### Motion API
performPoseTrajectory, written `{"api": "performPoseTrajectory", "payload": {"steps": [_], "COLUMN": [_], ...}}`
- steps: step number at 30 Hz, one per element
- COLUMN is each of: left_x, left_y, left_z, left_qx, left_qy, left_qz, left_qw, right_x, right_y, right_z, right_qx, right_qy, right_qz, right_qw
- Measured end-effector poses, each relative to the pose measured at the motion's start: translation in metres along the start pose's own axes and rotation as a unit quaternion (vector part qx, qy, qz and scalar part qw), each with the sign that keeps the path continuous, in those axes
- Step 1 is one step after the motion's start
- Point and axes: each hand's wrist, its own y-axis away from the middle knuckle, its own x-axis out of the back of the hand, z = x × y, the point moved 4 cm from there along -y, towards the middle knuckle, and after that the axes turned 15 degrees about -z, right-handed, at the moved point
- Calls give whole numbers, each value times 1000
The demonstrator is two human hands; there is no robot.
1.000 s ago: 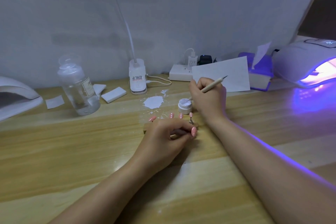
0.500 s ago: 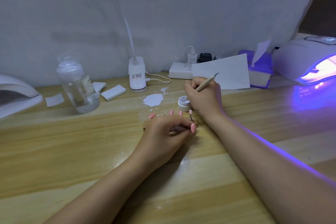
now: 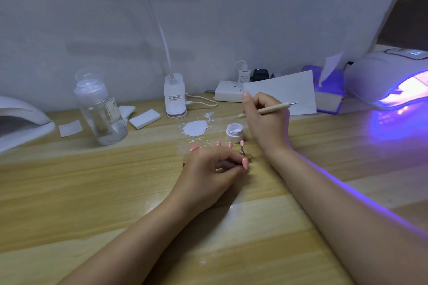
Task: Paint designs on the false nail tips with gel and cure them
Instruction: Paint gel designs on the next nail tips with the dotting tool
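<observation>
My right hand (image 3: 266,120) grips a wooden dotting pen (image 3: 269,109) above the open gel pot (image 3: 234,132). My left hand (image 3: 215,169) pinches one pink nail tip (image 3: 245,162), fingers curled, beside the other tips (image 3: 223,144) standing on their wooden holder (image 3: 186,160) on the table (image 3: 92,192).

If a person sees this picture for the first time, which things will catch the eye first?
First, the curing lamp at the far right, glowing violet onto the table. Then the two hands in the middle: the right hand holds a wooden tool above an open white gel jar, and the left hand rests by pink nail tips.
</observation>
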Motion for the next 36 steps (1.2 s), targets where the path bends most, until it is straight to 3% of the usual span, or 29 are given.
{"api": "performPoseTrajectory", "payload": {"steps": [5,10,14,19,36], "left_x": [1,1,1,1,-1], "left_y": [-1,-1,-2,-1,-3], "left_z": [-1,-5,-5,-6,-9], "left_qx": [0,17,17,2,-6], "left_qy": [38,59,64,47,60], "left_qz": [-7,-11,-13,-19,-31], "left_qw": [999,998,998,999,998], "right_x": [17,24,21,12,10], "right_y": [-9,17,49,63,61], "right_z": [-33,-38,-28,-26,-25], "right_qx": [-9,-51,-86,-84,-78], "right_qy": [-178,-166,-217,-234,-209], "right_qz": [31,-36,-66,-124,-156], "right_qw": [983,984,970,961,962]}}
